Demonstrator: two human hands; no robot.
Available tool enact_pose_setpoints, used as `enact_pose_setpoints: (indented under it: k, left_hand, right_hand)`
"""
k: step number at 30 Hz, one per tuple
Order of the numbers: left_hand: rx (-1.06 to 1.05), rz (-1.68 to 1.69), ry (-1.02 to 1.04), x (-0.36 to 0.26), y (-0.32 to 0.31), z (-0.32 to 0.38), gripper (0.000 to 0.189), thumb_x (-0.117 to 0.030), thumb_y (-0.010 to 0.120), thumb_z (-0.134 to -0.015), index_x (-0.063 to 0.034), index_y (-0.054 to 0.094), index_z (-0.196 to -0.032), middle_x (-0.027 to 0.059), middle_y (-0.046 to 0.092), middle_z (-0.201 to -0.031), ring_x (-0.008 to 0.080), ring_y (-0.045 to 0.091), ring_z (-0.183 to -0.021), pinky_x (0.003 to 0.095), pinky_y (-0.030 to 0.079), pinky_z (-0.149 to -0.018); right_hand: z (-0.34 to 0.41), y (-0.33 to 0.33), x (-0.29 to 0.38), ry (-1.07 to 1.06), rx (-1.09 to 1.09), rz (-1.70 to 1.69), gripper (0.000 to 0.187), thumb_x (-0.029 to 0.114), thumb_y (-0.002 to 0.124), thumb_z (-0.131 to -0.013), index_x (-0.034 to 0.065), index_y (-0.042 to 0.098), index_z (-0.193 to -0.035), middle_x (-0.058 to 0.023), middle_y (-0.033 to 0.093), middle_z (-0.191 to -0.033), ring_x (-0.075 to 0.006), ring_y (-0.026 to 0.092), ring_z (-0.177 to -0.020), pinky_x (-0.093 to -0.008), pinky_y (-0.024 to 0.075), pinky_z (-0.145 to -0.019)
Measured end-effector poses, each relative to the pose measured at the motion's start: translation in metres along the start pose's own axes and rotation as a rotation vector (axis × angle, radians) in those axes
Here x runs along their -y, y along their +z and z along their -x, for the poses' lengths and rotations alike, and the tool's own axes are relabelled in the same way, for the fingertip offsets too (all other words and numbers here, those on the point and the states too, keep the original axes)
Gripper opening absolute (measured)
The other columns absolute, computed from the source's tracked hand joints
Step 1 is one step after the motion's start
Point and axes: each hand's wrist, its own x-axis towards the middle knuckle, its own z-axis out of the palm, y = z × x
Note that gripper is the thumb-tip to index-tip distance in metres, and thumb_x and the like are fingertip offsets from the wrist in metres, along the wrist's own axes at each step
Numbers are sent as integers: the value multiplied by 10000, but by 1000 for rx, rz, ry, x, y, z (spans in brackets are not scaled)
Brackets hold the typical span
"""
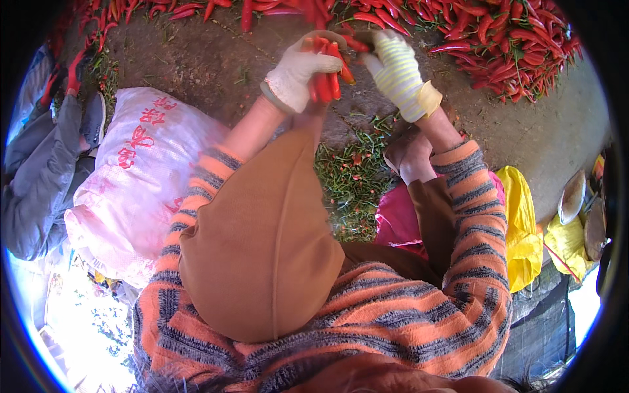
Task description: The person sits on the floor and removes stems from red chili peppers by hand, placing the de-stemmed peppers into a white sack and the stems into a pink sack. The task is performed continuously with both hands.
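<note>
My left hand (299,72), in a white knit glove with dark fingertips, is closed around a bunch of red chili peppers (324,88). Their ends stick out below the thumb. My right hand (397,71) wears a yellow-and-white striped glove and is slightly blurred. Between the hands lies a single red chili pepper (355,44), its right end at the dark fingertips of my right hand, which appear to pinch it. Both hands are above the bare floor (236,64), just short of a band of loose red chili peppers (388,17).
A large heap of red chili peppers (521,49) lies at the upper right. Green stems (356,177) litter the floor between my legs. A stuffed white woven sack (147,142) bearing red writing stands left, beside another person's legs (49,172). Yellow plastic (521,231) lies at right.
</note>
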Motion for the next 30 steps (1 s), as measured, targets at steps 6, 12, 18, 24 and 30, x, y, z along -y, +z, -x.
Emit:
enact_pose_setpoints:
  k: [6, 12, 18, 24, 30]
  left_hand:
    - [-47, -3, -48, -4, 4, -2, 293, -10, 584, -821, -20, 549, -1112, 164, 649, -1066, 242, 662, -856, 352, 539, -787]
    - [30, 199, -138, 1, -14, -2, 307, -96, 572, -866, -2, 547, -1158, 144, 671, -873, 230, 657, -827, 346, 552, -745]
    - [96, 165, -254, -6, -32, 1, 284, -117, 544, -882, 27, 571, -1125, 163, 656, -947, 213, 659, -772, 288, 562, -695]
    - [25, 67, -208, 1, -36, 6, 280, -94, 561, -870, -2, 596, -1133, 176, 678, -964, 231, 668, -783, 307, 555, -736]
    - [-102, -102, -258, -1, -38, 8, 238, -42, 614, -838, -5, 631, -1072, 140, 697, -970, 201, 671, -788, 321, 544, -749]
  right_hand:
    - [5, 2, 8, 103, 23, -145, 228, 176, 607, -880, 1, 629, -1024, -211, 627, -910, -389, 596, -887, -416, 474, -756]
    - [16, -5, 20, 126, 169, -540, 257, 176, 630, -859, -23, 631, -1023, -199, 621, -934, -395, 592, -885, -437, 479, -755]
    - [60, -13, 38, -165, 999, -91, 423, 291, 719, -760, 86, 636, -1121, -169, 621, -1102, -348, 611, -1023, -454, 501, -849]
    - [47, 32, 19, 243, 414, 270, 398, 378, 705, -794, 108, 612, -1071, -128, 636, -994, -331, 642, -943, -424, 499, -816]
    - [34, 49, 2, 397, 322, 150, 279, 266, 635, -859, 39, 594, -1016, -176, 666, -981, -371, 649, -900, -425, 513, -779]
